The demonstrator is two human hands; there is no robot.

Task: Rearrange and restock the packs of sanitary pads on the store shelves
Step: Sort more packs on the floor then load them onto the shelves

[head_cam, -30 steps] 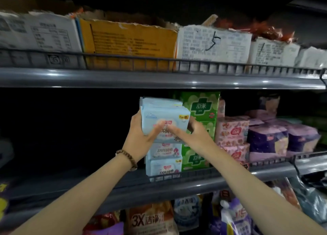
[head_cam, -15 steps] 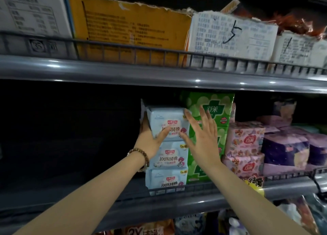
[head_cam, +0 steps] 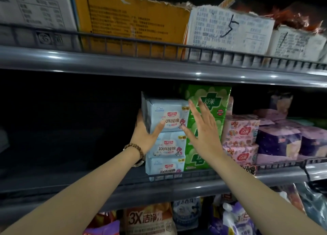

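Pale-blue top pack sits on two alike on the shelf, beside green packs | grip of our left hand wraps its left end, thumb on front | right hand grip spread | we judge it light, soft, slick: hold both ends

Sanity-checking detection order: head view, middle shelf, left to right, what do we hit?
Left hand → light blue pack stack, whose top pack it grips → green packs → pink packs → purple packs. Right hand skipped: overlaps blue and green.
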